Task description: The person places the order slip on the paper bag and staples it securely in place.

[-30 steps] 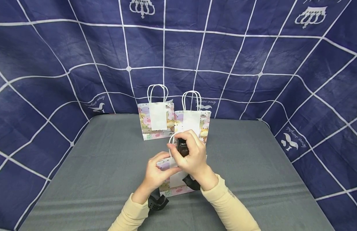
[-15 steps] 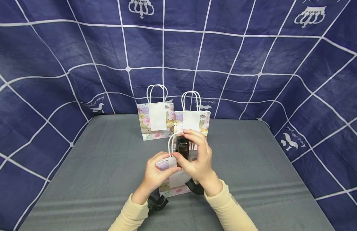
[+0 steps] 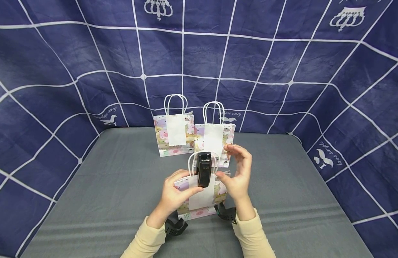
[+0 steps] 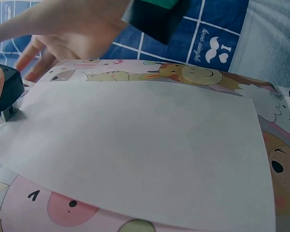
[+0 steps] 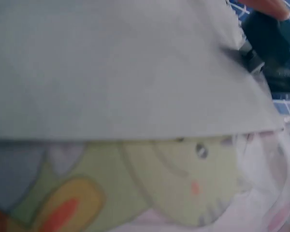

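A black stapler [image 3: 203, 170] sits at the top edge of the front paper bag [image 3: 201, 193], over its white patch. My left hand [image 3: 174, 193] holds the stapler at its left, the thumb tip touching its lower end; the other fingers are partly hidden behind the bag. In the left wrist view the stapler [image 4: 7, 89] meets the edge of the white patch [image 4: 150, 145], the thumb against it. My right hand [image 3: 238, 175] is apart from the stapler, to its right, with fingers loosely bent and holding nothing. The bag has white handles and an animal print.
Two similar paper bags stand upright behind, one at left [image 3: 175, 134] and one at right [image 3: 215, 139]. They rest on a grey cloth surface [image 3: 128, 157]. A blue curtain with white lines [image 3: 199, 53] hangs at the back and sides.
My right hand has let go of the stapler and moved right, its fingers spreading apart. The left hand, stapler and bag have stayed nearly in place.
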Tool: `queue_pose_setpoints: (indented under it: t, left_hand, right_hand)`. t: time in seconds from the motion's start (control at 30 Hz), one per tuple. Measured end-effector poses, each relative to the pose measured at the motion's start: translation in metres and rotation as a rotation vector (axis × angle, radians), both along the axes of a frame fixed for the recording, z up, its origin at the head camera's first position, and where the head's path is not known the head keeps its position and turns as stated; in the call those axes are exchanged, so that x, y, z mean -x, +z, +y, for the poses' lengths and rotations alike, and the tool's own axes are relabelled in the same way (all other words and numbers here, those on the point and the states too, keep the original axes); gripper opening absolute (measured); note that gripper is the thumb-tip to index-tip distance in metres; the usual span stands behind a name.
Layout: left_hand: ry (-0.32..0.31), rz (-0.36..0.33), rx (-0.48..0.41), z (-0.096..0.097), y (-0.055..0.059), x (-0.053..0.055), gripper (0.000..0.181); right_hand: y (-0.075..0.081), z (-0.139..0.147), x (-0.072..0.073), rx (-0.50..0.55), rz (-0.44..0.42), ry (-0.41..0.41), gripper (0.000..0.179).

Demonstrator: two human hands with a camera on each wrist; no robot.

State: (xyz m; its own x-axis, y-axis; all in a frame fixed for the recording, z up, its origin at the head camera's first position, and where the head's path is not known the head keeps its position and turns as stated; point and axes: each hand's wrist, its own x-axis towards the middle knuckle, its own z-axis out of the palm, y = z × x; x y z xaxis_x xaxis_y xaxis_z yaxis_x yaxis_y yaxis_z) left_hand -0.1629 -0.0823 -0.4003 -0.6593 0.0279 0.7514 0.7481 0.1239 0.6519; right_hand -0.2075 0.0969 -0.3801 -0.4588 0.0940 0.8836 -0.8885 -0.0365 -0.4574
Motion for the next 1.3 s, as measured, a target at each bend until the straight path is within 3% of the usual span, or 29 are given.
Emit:
queue_pose_setpoints:
  t: [0.37, 0.63, 0.83, 1.0, 1.3]
  left_hand:
    - [-0.004, 0.009, 0.001, 0.001, 0.000, 0.001, 0.041]
    - [-0.010, 0.013, 0.002, 0.002, 0.001, 0.000, 0.042]
    - [-0.018, 0.009, -0.001, 0.001, 0.002, 0.000, 0.042]
    - [-0.031, 0.029, 0.000, 0.001, 0.000, 0.001, 0.041]
    - [-0.028, 0.024, 0.047, -0.006, -0.026, 0.013, 0.041]
  right_hand:
    - [-0.019, 0.013, 0.008, -0.023, -0.090, 0.151, 0.087]
    - [-0.024, 0.020, 0.004, -0.231, -0.242, 0.209, 0.090]
    - [-0.025, 0.017, 0.000, -0.336, -0.275, 0.219, 0.069]
    - [-0.021, 0.018, -0.002, -0.384, -0.267, 0.217, 0.056]
    - [0.008, 0.014, -0.020, -0.467, -0.304, 0.222, 0.050]
